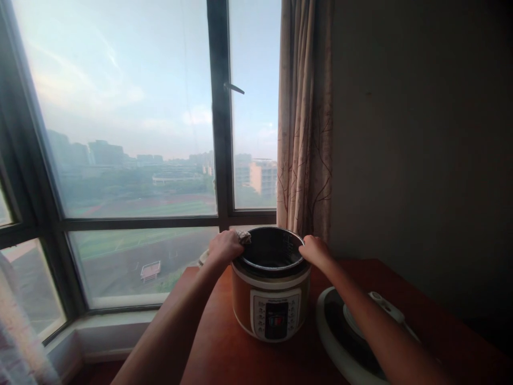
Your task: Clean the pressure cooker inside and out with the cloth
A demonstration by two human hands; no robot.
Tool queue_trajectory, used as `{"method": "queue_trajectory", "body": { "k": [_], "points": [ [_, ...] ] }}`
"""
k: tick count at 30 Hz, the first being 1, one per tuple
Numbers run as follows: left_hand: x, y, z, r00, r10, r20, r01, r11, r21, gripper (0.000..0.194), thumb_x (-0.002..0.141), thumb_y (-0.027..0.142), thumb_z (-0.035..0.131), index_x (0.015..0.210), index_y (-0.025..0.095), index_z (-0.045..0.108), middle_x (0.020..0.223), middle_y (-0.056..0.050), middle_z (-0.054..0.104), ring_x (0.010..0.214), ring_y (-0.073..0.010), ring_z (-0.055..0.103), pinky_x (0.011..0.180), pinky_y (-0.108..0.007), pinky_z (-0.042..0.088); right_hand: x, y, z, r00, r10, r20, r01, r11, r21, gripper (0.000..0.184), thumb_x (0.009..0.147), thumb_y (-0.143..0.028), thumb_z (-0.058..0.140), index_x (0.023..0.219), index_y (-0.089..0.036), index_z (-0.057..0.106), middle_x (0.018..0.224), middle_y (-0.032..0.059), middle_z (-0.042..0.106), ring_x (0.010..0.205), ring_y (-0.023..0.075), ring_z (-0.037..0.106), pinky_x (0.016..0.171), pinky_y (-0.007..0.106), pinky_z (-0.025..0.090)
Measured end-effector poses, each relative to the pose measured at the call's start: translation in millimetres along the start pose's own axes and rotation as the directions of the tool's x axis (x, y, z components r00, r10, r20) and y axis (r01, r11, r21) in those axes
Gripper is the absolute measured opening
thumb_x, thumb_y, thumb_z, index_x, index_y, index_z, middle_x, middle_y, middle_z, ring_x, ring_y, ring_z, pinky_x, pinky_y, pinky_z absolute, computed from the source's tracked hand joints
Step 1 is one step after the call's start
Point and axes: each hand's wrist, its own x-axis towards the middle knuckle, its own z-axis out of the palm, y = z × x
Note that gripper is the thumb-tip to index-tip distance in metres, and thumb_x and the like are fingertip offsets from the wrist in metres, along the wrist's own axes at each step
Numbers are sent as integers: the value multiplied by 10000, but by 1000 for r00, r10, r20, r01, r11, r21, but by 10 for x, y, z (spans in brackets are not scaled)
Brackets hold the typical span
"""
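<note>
Bare forearms [166, 326] nearest, reaching in from the bottom edge. Large dark-framed glass window [132, 107] behind, left and center; dark plain wall [404, 139] at right. Reddish-brown wooden table [216, 326] below. Beige curtain with branch pattern [298, 107] hangs at the window's right side. Round orange-brown and white electric cooker [241, 302] upright on the table, control panel facing camera. Round white-and-dark lid [326, 326] right of it, partly under the right forearm. Black round inner pot [276, 248] seated in cooker, top open. Hands apart: right hand [315, 250] closed on right rim, left hand [225, 247] at left rim, closed on crumpled patterned cloth [244, 237].
</note>
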Motion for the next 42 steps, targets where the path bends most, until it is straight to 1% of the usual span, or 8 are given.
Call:
{"method": "queue_trajectory", "body": {
  "k": [5, 9, 15, 28, 33, 36, 39, 42],
  "points": [
    [175, 22, 65, 1000, 13, -5, -13, 1000, -7, 258, 709, 286, 647, 934, 199, 740, 977, -191, 760, 939, -354, 712, 710, -347, 503, 130, 4, 50, 1000, 21, 11, -21, 1000, 20, 215, 875, -216, 552, 969, -169, 739, 1060, 161, 740, 994, 271, 697, 752, 302, 487],
    [375, 32, 128, 1000, 11, -12, -11, 1000, -14, 284, 731, 285, 640, 983, 197, 735, 1006, -190, 756, 924, -344, 715, 709, -348, 508, 313, -34, 111, 998, 54, 45, -56, 998, 35, 237, 957, -350, 586, 1070, -162, 675, 1098, 91, 698, 990, 213, 671, 848, 373, 538],
    [650, 39, 241, 1000, -7, -20, 7, 1000, -25, 269, 750, 288, 649, 995, 218, 736, 1015, -174, 755, 941, -328, 713, 728, -341, 514, 557, -74, 183, 993, 98, 65, -102, 993, 60, 319, 954, -378, 615, 1201, -177, 611, 1214, 80, 633, 1034, 214, 644, 879, 422, 556],
    [843, 9, 312, 1000, -3, -28, 1, 998, -56, 264, 749, 299, 659, 984, 204, 734, 1011, -174, 751, 926, -321, 717, 728, -335, 512, 610, -95, 236, 992, 126, 29, -129, 982, 136, 306, 954, -379, 614, 1176, -170, 621, 1184, 78, 645, 1010, 207, 650, 867, 414, 560],
    [833, -22, 297, 997, 4, -74, -10, 996, -88, 280, 718, 332, 682, 964, 208, 734, 1011, -173, 750, 929, -359, 711, 725, -367, 510, 587, -97, 181, 992, 104, -68, -87, 971, 223, 267, 947, -387, 620, 1082, -159, 649, 1102, 61, 673, 966, 193, 658, 856, 404, 552],
    [800, -25, 219, 992, -11, -127, -5, 992, -126, 286, 717, 351, 678, 961, 213, 726, 1002, -156, 751, 924, -347, 709, 710, -347, 498, 575, -145, 80, 981, 93, -172, -40, 955, 292, 181, 927, -294, 603, 956, -142, 696, 993, 79, 712, 922, 190, 660, 816, 322, 515],
    [789, -14, 55, 978, -66, -196, 29, 983, -184, 308, 731, 370, 660, 995, 218, 709, 991, -132, 752, 912, -312, 707, 678, -310, 477, 564, -235, -110, 955, 83, -284, 28, 930, 367, 214, 864, -196, 538, 915, -132, 736, 888, 92, 734, 859, 197, 655, 729, 253, 453],
    [760, 0, -194, 950, -123, -286, 52, 969, -243, 370, 770, 420, 617, 1077, 222, 676, 1029, -109, 743, 949, -283, 694, 684, -294, 465, 506, -327, -391, 916, 76, -393, 113, 893, 436, 322, 834, -202, 485, 1009, -115, 741, 831, 73, 724, 795, 195, 637, 672, 251, 422]
  ]
}}
